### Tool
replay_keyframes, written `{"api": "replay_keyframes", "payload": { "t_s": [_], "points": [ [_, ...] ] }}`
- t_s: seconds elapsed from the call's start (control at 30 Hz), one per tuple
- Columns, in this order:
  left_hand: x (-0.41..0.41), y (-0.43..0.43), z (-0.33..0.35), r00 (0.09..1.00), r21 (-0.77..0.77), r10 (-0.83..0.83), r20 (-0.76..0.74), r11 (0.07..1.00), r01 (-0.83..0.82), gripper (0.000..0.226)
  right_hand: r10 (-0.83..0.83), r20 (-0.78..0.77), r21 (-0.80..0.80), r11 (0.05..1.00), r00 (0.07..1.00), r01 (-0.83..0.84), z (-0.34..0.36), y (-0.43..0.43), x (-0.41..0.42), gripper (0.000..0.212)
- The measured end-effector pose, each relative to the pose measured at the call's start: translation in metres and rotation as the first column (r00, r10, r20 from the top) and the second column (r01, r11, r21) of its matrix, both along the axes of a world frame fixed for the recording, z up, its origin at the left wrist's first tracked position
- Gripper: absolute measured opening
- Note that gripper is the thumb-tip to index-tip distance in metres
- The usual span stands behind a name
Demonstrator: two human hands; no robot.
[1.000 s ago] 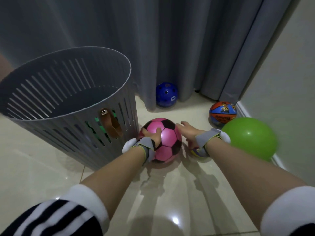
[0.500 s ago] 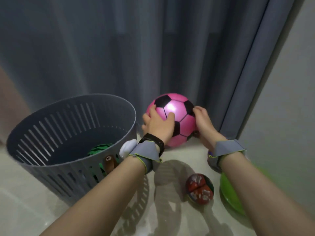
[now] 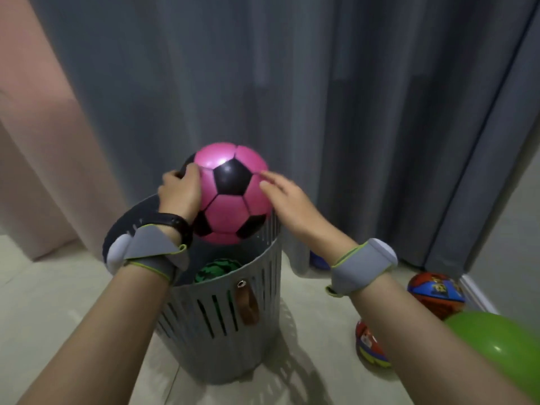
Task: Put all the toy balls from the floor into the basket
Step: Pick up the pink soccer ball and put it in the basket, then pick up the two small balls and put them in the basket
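Bright pink ball (image 3: 230, 197), black pentagon patches!
Grey slotted basket (image 3: 222, 323); dark-green striped ball (image 3: 217, 270) inside; plain lime ball (image 3: 502, 346); orange-and-blue printed ball (image 3: 435, 293).

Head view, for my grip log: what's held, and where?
The pink ball: left hand grips its left side, right hand presses its right side.

A grey curtain (image 3: 292, 83) hangs in deep folds across the back of the room, reaching the floor (image 3: 58, 302). A pink curtain (image 3: 35, 141) hangs to its left. The floor is pale, glossy tile. On the right, a plain light wall (image 3: 511, 244) meets it at a white skirting board (image 3: 476, 293). The light is dim.
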State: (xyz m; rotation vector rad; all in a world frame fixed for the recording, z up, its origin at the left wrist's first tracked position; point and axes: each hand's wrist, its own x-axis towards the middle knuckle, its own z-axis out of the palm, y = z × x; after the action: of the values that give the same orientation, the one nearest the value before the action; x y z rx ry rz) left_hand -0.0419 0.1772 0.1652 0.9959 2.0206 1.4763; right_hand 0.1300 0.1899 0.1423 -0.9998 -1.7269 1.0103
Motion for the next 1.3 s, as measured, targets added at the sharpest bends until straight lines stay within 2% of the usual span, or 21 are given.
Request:
{"api": "replay_keyframes", "payload": {
  "t_s": [0.07, 0.1, 0.27, 0.4, 0.47, 0.53, 0.67, 0.77, 0.87, 0.93, 1.0, 1.07, 1.1, 1.13, 1.2, 1.23, 1.3],
  "points": [
    [0.006, -0.013, -0.006, 0.997, -0.085, -0.007, -0.077, 0.996, 0.001, 0.078, 0.081, 0.07, -0.054, 0.996, 0.994, -0.078, -0.014, -0.002, 0.002, 0.039],
    [0.012, -0.017, -0.009, 0.993, -0.091, -0.04, -0.112, 0.995, 0.03, 0.073, 0.068, 0.093, -0.055, 0.997, 0.993, -0.063, -0.02, 0.001, 0.006, 0.038],
    [0.065, -0.005, -0.03, 0.924, -0.037, -0.235, -0.301, 0.971, 0.235, 0.057, -0.149, 0.037, -0.062, 0.987, 0.988, 0.151, -0.038, 0.021, 0.041, 0.029],
    [0.122, 0.006, -0.046, 0.814, -0.021, -0.337, -0.473, 0.928, 0.372, 0.051, -0.238, 0.087, -0.124, 0.961, 0.967, 0.248, -0.066, 0.037, 0.078, 0.027],
    [0.159, 0.011, -0.065, 0.748, -0.062, -0.429, -0.507, 0.883, 0.464, 0.05, -0.305, 0.156, -0.192, 0.924, 0.939, 0.332, -0.088, 0.039, 0.111, 0.027],
    [0.177, 0.015, -0.082, 0.704, -0.123, -0.5, -0.504, 0.848, 0.515, 0.049, -0.34, 0.236, -0.241, 0.887, 0.91, 0.394, -0.106, 0.039, 0.138, 0.029],
    [0.208, 0.027, -0.137, 0.603, -0.333, -0.666, -0.439, 0.744, 0.579, 0.05, -0.432, 0.486, -0.212, 0.786, 0.76, 0.581, -0.144, 0.032, 0.198, 0.029],
    [0.224, 0.033, -0.183, 0.55, -0.511, -0.768, -0.327, 0.634, 0.581, 0.053, -0.416, 0.56, -0.243, 0.745, 0.716, 0.622, -0.174, 0.027, 0.224, 0.029],
    [0.231, 0.035, -0.223, 0.487, -0.641, -0.842, -0.231, 0.508, 0.576, 0.055, -0.359, 0.62, -0.251, 0.752, 0.698, 0.61, -0.203, 0.032, 0.235, 0.035],
    [0.237, 0.039, -0.247, 0.451, -0.685, -0.87, -0.199, 0.453, 0.571, 0.057, -0.331, 0.737, -0.143, 0.776, 0.589, 0.615, -0.221, 0.04, 0.243, 0.041],
    [0.243, 0.042, -0.27, 0.4, -0.71, -0.895, -0.196, 0.411, 0.572, 0.063, -0.347, 0.863, 0.054, 0.786, 0.367, 0.615, -0.236, 0.048, 0.251, 0.039],
    [0.248, 0.043, -0.288, 0.346, -0.732, -0.919, -0.188, 0.366, 0.574, 0.072, -0.385, 0.914, 0.233, 0.755, 0.128, 0.613, -0.247, 0.061, 0.261, 0.035],
    [0.251, 0.043, -0.297, 0.314, -0.747, -0.93, -0.189, 0.344, 0.57, 0.076, -0.388, 0.919, 0.263, 0.734, 0.069, 0.626, -0.25, 0.068, 0.266, 0.039],
    [0.253, 0.042, -0.305, 0.276, -0.76, -0.941, -0.194, 0.322, 0.564, 0.08, -0.369, 0.927, 0.239, 0.715, 0.064, 0.657, -0.257, 0.074, 0.273, 0.048],
    [0.253, 0.037, -0.314, 0.237, -0.767, -0.948, -0.214, 0.313, 0.561, 0.088, -0.293, 0.95, 0.139, 0.707, 0.108, 0.693, -0.27, 0.084, 0.283, 0.069],
    [0.255, 0.035, -0.317, 0.242, -0.758, -0.942, -0.233, 0.332, 0.561, 0.089, -0.265, 0.955, 0.105, 0.722, 0.133, 0.683, -0.276, 0.086, 0.288, 0.073],
    [0.256, 0.03, -0.318, 0.279, -0.735, -0.915, -0.292, 0.401, 0.546, 0.085, -0.227, 0.942, 0.011, 0.756, 0.246, 0.654, -0.286, 0.09, 0.292, 0.063]
  ]
}}
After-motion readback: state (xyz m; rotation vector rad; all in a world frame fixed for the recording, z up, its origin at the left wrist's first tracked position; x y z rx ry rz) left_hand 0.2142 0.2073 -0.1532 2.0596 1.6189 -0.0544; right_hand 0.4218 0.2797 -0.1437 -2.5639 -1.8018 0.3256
